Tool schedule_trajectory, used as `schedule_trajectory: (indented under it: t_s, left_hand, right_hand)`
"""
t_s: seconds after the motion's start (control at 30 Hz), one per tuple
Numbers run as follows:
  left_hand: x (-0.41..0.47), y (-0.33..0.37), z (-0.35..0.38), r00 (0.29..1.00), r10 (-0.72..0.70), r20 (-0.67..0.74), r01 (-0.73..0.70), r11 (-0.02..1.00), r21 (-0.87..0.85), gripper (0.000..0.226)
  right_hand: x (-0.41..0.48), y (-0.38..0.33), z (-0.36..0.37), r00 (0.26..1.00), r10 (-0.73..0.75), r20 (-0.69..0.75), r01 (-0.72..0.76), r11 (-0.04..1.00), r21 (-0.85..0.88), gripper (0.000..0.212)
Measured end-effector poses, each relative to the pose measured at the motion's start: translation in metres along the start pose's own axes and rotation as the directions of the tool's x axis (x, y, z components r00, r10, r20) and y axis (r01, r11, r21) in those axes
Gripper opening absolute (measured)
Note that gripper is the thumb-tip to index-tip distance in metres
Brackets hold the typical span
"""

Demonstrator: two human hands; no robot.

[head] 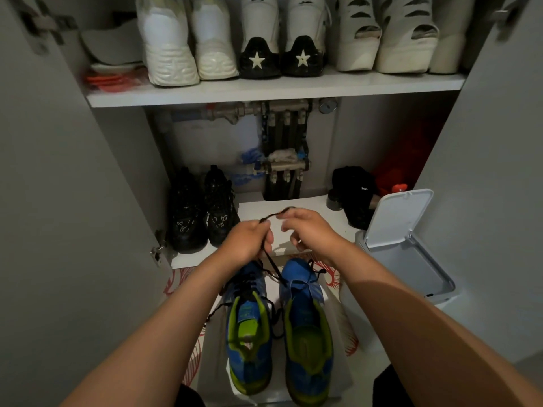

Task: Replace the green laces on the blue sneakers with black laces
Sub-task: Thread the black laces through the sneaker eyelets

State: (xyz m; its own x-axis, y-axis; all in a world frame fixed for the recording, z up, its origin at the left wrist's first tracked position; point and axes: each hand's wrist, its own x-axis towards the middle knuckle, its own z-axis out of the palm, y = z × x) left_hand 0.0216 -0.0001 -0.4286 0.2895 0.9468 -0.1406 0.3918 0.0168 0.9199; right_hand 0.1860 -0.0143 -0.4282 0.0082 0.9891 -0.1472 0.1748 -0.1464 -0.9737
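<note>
Two blue sneakers with green linings stand side by side on the floor, the left sneaker [248, 324] and the right sneaker [308, 327]. A black lace [271, 265] runs up from the right sneaker's toe area to my hands. My left hand [249, 240] grips the lace above the left sneaker's toe. My right hand [311, 229] pinches the lace's upper stretch, which arcs between both hands. The left sneaker carries a black lace through its eyelets, with loose ends trailing left. No green lace is visible.
An open cupboard faces me. Black shoes [202, 210] stand on its lower shelf [255, 207], with another dark shoe [352, 192] at the right. White shoes line the upper shelf [264, 89]. A white bin with its lid [399, 218] up stands at the right.
</note>
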Motion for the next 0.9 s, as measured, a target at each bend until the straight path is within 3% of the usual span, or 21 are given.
schedule_trajectory:
  t_s: [0.07,0.17,0.23,0.33,0.4,0.47,0.53,0.57,0.67,0.8,0.9]
  left_hand:
    - [0.002,0.006,-0.006,0.995,0.001,-0.104,-0.018,0.986,-0.165,0.042]
    - [0.002,0.014,-0.019,0.967,0.047,-0.25,-0.119,0.953,-0.28,0.04]
    - [-0.001,0.013,-0.027,0.96,0.081,-0.269,-0.183,0.908,-0.377,0.041]
    - [-0.005,0.012,-0.031,0.979,0.06,-0.196,-0.159,0.827,-0.54,0.04]
    - [-0.004,0.007,-0.03,0.98,0.077,-0.183,-0.139,0.923,-0.358,0.037]
    - [-0.004,-0.002,-0.03,0.986,0.135,-0.103,-0.131,0.99,0.046,0.03]
    - [-0.005,-0.012,-0.027,0.992,0.081,0.1,-0.115,0.911,0.396,0.022]
    - [-0.006,-0.015,-0.024,0.983,-0.001,0.185,-0.086,0.882,0.464,0.026]
    - [-0.011,-0.015,-0.021,0.946,-0.152,0.287,-0.005,0.877,0.481,0.03]
    - [-0.007,-0.01,-0.032,0.987,-0.061,0.147,-0.029,0.839,0.544,0.027]
    - [-0.008,-0.005,-0.046,1.0,-0.011,-0.012,0.016,0.803,0.596,0.034]
  right_hand:
    - [0.001,0.009,-0.001,0.996,0.073,0.044,-0.064,0.982,-0.177,0.023]
    - [-0.002,0.022,-0.004,0.954,0.171,0.244,-0.059,0.911,-0.409,0.024]
    - [-0.005,0.026,-0.004,0.914,0.228,0.336,-0.045,0.88,-0.473,0.023]
    - [-0.008,0.027,-0.001,0.895,0.248,0.37,-0.02,0.852,-0.523,0.012]
    - [-0.01,0.024,-0.001,0.897,0.234,0.375,-0.002,0.85,-0.526,0.015]
    - [-0.011,0.019,0.002,0.903,0.178,0.392,0.024,0.889,-0.457,0.022]
    - [-0.01,0.015,0.005,0.931,0.076,0.356,0.046,0.945,-0.323,0.025]
    - [-0.009,0.014,0.006,0.947,0.038,0.318,0.051,0.963,-0.264,0.022]
    - [-0.004,0.017,0.008,0.975,0.001,0.221,0.048,0.975,-0.216,0.012]
    - [0.003,0.033,0.0,0.995,0.015,0.101,0.022,0.933,-0.359,0.015]
    - [0.004,0.045,-0.006,0.986,0.08,0.149,0.013,0.841,-0.541,0.024]
